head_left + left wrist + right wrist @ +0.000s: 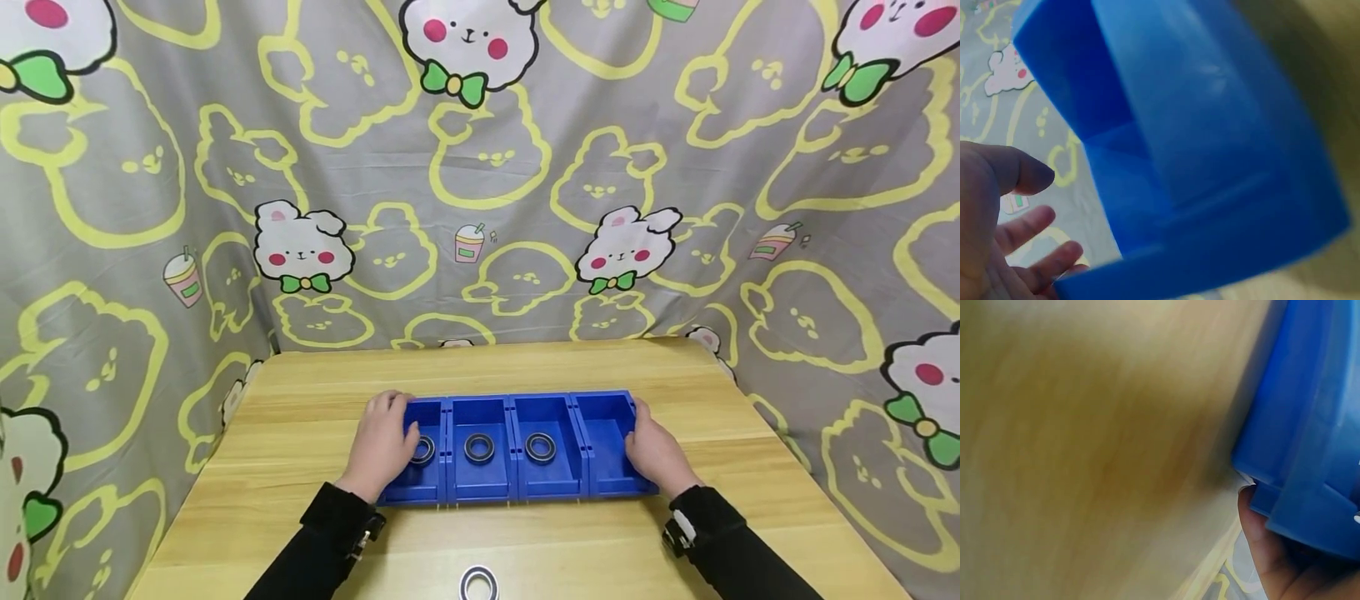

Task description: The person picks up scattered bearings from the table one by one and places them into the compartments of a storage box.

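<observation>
A row of blue plastic storage bins [480, 489], joined side by side, spans the middle of the wooden table. My left hand [380, 442] holds its left end, thumb over the rim and fingers along the outer side. At the right end my right hand [660, 450] grips the outer wall, its thumb reaching inside. Ball bearings lie one apiece in the left bin [424, 450], the second [479, 448] and the third [540, 448]. Blue plastic [1210, 125] fills much of the left wrist view; fingers [1260, 540] touch a bin corner in the right wrist view.
Another ball bearing [478, 583] lies on the wooden table [315, 400] close to the near edge of the view, in front of the bins. A grey curtain [510, 308] with cartoon prints hangs behind the table and along both sides.
</observation>
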`<state>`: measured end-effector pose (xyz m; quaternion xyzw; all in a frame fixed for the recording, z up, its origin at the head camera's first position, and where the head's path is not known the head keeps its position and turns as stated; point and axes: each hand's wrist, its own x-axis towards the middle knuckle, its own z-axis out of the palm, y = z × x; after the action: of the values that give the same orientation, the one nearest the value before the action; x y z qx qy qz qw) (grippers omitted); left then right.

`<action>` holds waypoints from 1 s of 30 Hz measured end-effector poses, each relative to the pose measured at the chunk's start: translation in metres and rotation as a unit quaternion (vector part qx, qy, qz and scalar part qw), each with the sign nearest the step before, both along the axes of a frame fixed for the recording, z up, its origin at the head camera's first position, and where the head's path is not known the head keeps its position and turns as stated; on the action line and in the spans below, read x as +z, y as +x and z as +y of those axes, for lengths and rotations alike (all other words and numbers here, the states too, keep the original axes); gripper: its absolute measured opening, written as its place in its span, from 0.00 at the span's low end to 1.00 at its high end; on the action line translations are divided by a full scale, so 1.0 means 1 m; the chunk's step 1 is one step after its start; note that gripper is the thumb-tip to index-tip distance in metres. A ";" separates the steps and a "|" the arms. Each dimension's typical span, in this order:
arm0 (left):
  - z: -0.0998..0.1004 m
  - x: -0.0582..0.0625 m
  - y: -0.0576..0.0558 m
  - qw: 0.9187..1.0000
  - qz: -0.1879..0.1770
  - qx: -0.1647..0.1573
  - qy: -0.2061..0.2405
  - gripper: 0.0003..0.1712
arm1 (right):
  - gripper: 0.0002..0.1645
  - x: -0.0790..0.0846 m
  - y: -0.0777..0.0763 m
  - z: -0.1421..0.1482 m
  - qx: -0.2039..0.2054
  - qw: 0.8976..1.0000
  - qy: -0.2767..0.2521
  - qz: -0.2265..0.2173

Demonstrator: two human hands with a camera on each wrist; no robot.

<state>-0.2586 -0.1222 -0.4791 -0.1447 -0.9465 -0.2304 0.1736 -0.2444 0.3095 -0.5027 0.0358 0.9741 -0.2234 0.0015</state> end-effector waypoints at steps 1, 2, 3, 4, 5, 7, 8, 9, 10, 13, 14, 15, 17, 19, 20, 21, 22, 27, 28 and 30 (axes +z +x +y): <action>-0.002 -0.001 0.001 1.000 -0.005 0.010 0.006 0.24 | 0.38 -0.001 0.000 0.000 -0.002 1.000 -0.001 -0.002; -0.004 -0.003 0.001 1.000 -0.011 0.017 0.009 0.24 | 0.38 -0.001 0.000 -0.001 -0.003 1.000 -0.003 -0.003; -0.006 -0.004 0.001 1.000 -0.015 0.022 0.014 0.25 | 0.37 -0.002 0.001 -0.001 -0.004 1.000 -0.004 -0.005; -0.008 -0.006 0.002 0.999 -0.020 0.026 0.020 0.26 | 0.37 -0.002 0.001 -0.001 -0.005 1.000 -0.005 -0.003; -0.009 -0.007 0.002 0.999 -0.026 0.030 0.026 0.26 | 0.37 -0.002 0.002 -0.001 -0.004 1.000 -0.005 0.000; -0.012 -0.011 0.002 0.998 -0.038 0.043 0.038 0.27 | 0.37 -0.003 0.003 -0.001 0.000 1.000 -0.004 0.009; -0.014 -0.013 0.001 0.997 -0.045 0.051 0.045 0.28 | 0.38 -0.004 0.003 -0.001 0.003 1.000 -0.003 0.015; -0.014 -0.015 0.001 0.996 -0.053 0.058 0.051 0.29 | 0.38 -0.004 0.004 0.000 0.006 1.000 -0.001 0.021; -0.015 -0.017 0.001 0.994 -0.063 0.066 0.055 0.30 | 0.38 -0.004 0.004 0.000 0.008 1.000 0.002 0.026; -0.016 -0.020 0.001 0.991 -0.089 0.078 0.067 0.32 | 0.38 -0.003 0.004 0.000 0.011 1.000 0.004 0.026; -0.016 -0.021 0.000 0.990 -0.096 0.078 0.072 0.33 | 0.38 -0.002 0.004 0.000 0.010 1.000 0.005 0.024; -0.015 -0.022 0.000 0.989 -0.103 0.078 0.075 0.34 | 0.38 -0.002 0.004 0.000 0.009 1.000 0.005 0.021; -0.015 -0.022 0.000 0.987 -0.115 0.075 0.079 0.36 | 0.38 -0.001 0.003 0.000 0.008 1.000 0.005 0.016; -0.015 -0.022 0.000 0.986 -0.127 0.076 0.079 0.37 | 0.38 0.000 0.003 0.000 0.007 1.000 0.006 0.015; -0.016 -0.022 -0.001 0.985 -0.132 0.076 0.079 0.37 | 0.38 0.000 0.002 0.000 0.007 1.000 0.007 0.015; -0.016 -0.021 -0.001 0.985 -0.137 0.077 0.077 0.37 | 0.38 0.001 0.002 0.000 0.007 1.000 0.007 0.014; -0.016 -0.021 -0.002 0.984 -0.141 0.077 0.075 0.37 | 0.38 0.001 0.002 -0.001 0.007 1.000 0.006 0.013; -0.018 -0.018 -0.007 0.978 -0.175 0.078 0.081 0.35 | 0.38 0.001 0.001 0.000 0.003 1.000 0.005 0.007; -0.019 -0.018 -0.008 0.977 -0.183 0.079 0.081 0.35 | 0.38 0.001 0.001 0.000 0.003 1.000 0.005 0.007; -0.019 -0.017 -0.009 0.974 -0.199 0.077 0.081 0.36 | 0.38 0.002 0.001 0.000 0.004 1.000 0.004 0.006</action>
<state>-0.2680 -0.1411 -0.4964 -0.0079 -0.9486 -0.3161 0.0098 -0.2433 0.3094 -0.5002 0.0308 0.9750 -0.2200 -0.0037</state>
